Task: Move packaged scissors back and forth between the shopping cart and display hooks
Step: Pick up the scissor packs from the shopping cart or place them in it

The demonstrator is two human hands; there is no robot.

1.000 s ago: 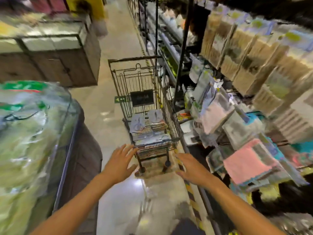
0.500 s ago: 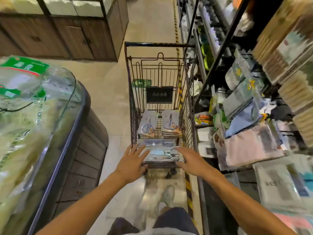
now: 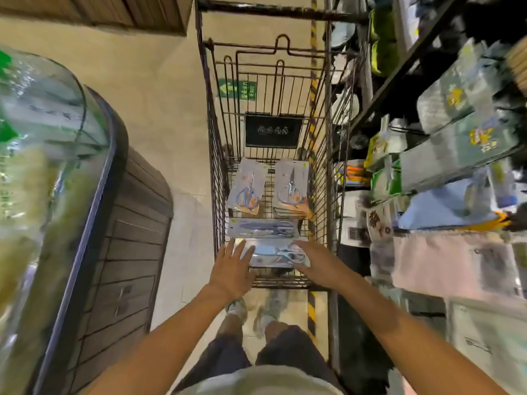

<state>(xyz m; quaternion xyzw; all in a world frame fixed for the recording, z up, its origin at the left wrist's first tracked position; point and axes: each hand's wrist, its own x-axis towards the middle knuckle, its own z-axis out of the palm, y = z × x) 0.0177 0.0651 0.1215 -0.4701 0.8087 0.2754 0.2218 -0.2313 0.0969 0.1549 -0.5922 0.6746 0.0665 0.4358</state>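
A dark wire shopping cart (image 3: 212,132) stands in the aisle straight ahead. Several packaged scissors lie flat in its basket: two upright stacks at the back (image 3: 247,186) (image 3: 291,187), one pack crosswise (image 3: 263,227), and the nearest pack (image 3: 273,253) at the front. My left hand (image 3: 231,268) reaches over the near rim, fingers spread by the left end of the nearest pack. My right hand (image 3: 319,262) reaches in at that pack's right end, fingers extended. Neither hand plainly grips it.
Display racks (image 3: 456,155) with hanging packaged goods line the right side, close to the cart. A rounded freezer case (image 3: 65,195) with a glass lid fills the left. A yellow-black floor stripe (image 3: 312,312) runs along the shelf base. My feet show below the cart.
I have stepped up to the cart and the view has tilted down. Both hands moved forward, from short of the basket to over its near end at the front scissors pack.
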